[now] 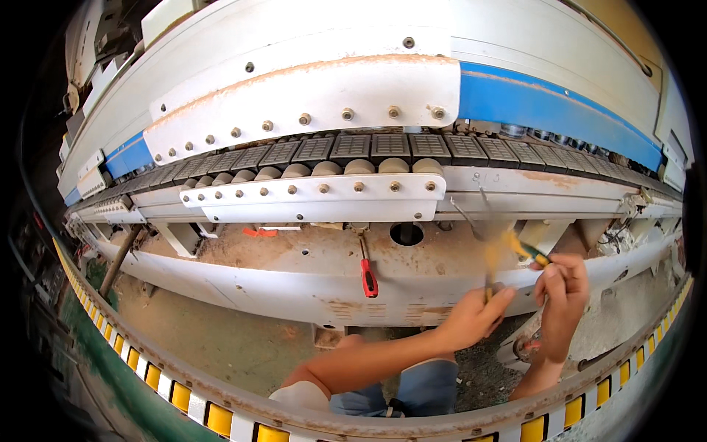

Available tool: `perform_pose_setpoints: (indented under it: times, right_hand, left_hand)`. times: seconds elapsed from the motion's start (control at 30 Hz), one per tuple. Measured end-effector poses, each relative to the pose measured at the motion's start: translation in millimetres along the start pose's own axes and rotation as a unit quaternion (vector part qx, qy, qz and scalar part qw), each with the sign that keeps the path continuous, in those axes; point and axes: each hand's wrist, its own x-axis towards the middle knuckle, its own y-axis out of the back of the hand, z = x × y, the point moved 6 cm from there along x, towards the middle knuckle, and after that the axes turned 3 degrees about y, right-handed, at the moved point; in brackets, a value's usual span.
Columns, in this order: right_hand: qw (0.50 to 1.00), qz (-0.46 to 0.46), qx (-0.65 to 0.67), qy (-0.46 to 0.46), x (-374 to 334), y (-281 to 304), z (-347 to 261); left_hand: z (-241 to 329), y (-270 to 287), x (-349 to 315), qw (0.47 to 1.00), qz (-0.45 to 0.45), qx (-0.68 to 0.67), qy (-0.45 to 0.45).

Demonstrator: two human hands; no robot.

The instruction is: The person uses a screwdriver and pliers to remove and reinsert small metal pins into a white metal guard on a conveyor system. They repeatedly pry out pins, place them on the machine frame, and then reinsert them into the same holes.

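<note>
At the right of the machine's lower front, both hands hold what looks like a pair of pliers [524, 249], with yellow and dark green handles. Motion smears it, so its exact kind is unclear. Two thin metal prongs spread from it toward the pale rail under the conveyor. My left hand [480, 315] is closed round the lower, yellowish handle. The fingers of my right hand [564, 286] pinch the end of the other handle. Left of them, a screwdriver [369, 278] with a red and black handle points its shaft up beneath the roller bracket.
A conveyor chain of dark ribbed pads [317, 150] runs across the machine above a white bolted bracket [317, 190] with rollers. Below lies a dusty ledge [331, 258] with a round hole [406, 234]. A yellow-and-white striped rail [221, 418] curves along the near side.
</note>
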Motion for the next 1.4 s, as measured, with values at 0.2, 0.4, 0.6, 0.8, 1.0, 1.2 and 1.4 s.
perform_pose_setpoints:
  times: [0.2,0.4,0.6,0.8,1.0,1.2,1.4]
  right_hand:
    - [0.974,-0.186,-0.122,-0.051,-7,-48,-23]
    - [0.967,-0.211,-0.141,0.025,-10,-49,-35]
    - [0.942,-0.241,-0.224,0.066,-16,-65,-40]
    - [0.951,-0.193,-0.213,0.113,-35,-87,-32]
    - [0.975,-0.198,-0.082,-0.064,-66,-97,32]
    - [0.933,-0.270,0.019,-0.238,-108,-157,106]
    - [0.938,-0.334,-0.018,-0.087,-142,-240,119]
  left_hand:
    - [-17,72,-16,0.990,0.022,0.088,-0.111]
    - [116,123,-30,0.954,0.082,0.126,-0.260]
    - [124,133,-45,0.953,0.095,0.227,-0.174]
    - [116,164,-55,0.926,0.258,-0.003,-0.277]
    - [69,235,-126,0.920,0.341,0.037,-0.189]
    - [-24,231,-184,0.910,0.363,0.202,-0.005]
    - [-83,199,-216,0.920,0.370,-0.103,0.076]
